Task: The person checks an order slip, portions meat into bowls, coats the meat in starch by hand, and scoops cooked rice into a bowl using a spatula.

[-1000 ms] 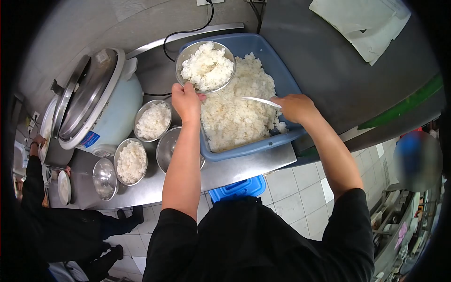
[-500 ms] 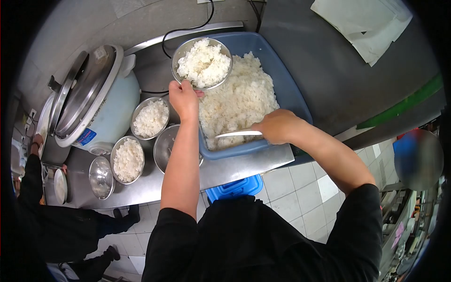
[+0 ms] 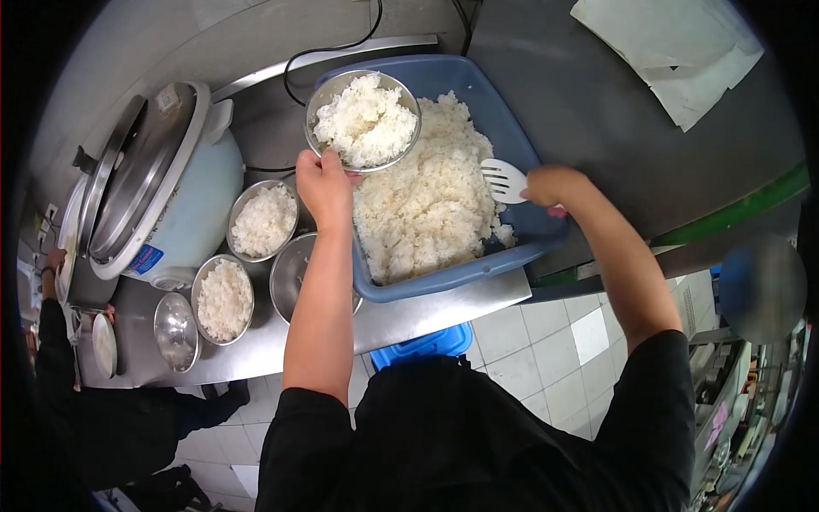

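My left hand (image 3: 326, 183) grips the near rim of a metal bowl (image 3: 409, 141) heaped with white rice (image 3: 365, 122), held over the left back part of a blue plastic tub (image 3: 503, 107). Inside the tub lies a broad mass of cooked rice (image 3: 426, 213). My right hand (image 3: 553, 189) is closed round the handle of a white slotted spatula (image 3: 503, 181), whose blade rests against the right edge of that rice. Two more metal bowls, one by the cooker (image 3: 264, 222) and one nearer the edge (image 3: 224, 300), hold rice.
Left of the tub stands a large rice cooker (image 3: 200, 183). An empty metal bowl (image 3: 177, 333) and another bowl (image 3: 290, 273), partly behind my left forearm, sit on the steel counter (image 3: 409, 320). Paper sheets (image 3: 674, 60) lie at right. Another person (image 3: 102, 418) stands at left.
My right hand has moved right and back with the spatula, from the rice's front to its right edge, and the blade now shows flat. The held bowl has shifted only slightly.
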{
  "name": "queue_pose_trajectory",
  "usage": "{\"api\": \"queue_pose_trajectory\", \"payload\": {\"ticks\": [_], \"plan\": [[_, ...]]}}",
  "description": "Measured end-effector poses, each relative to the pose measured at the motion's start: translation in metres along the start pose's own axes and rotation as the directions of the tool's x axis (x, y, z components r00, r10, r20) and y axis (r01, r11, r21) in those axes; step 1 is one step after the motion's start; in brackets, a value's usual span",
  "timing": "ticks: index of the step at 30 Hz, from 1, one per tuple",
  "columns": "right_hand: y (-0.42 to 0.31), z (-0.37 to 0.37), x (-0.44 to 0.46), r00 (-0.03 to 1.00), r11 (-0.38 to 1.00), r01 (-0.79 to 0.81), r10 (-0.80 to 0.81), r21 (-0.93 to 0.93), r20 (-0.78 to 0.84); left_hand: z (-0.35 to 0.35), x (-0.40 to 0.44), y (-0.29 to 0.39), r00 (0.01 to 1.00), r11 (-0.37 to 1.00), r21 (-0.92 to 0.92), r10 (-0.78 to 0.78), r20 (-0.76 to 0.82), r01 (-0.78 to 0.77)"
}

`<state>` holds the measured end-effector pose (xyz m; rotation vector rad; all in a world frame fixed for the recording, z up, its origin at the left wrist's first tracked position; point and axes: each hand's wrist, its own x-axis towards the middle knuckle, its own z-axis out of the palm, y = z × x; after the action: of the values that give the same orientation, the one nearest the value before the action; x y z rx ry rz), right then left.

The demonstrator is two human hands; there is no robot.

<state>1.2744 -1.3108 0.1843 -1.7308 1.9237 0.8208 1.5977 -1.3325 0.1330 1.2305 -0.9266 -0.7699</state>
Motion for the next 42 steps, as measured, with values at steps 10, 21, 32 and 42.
{"api": "queue_pose_trajectory", "payload": {"ticks": [10, 21, 32, 42], "plan": [[-0.002, 0.028, -0.001, 0.947, 0.825, 0.137, -0.271, 0.548, 0.172, 0.001, -0.001, -0.002, 1.0, 1.0, -0.018, 0.009, -0.002, -0.009], [-0.057, 0.032, -0.012, 0.907, 0.878, 0.384, -0.417, 0.286, 0.063, 0.003, -0.004, 0.003, 1.0, 0.999, -0.043, -0.004, -0.018, 0.003], [-0.073, 0.018, -0.1, 0.892, 0.871, 0.312, -0.406, -0.379, -0.198, 0.001, -0.005, 0.009, 1.0, 0.997, 0.071, -0.005, 0.004, 0.005], [-0.022, -0.035, -0.131, 0.907, 0.884, 0.047, -0.233, -0.466, -0.351, -0.001, 0.002, -0.005, 1.0, 0.999, 0.04, 0.006, 0.031, -0.007]]}}
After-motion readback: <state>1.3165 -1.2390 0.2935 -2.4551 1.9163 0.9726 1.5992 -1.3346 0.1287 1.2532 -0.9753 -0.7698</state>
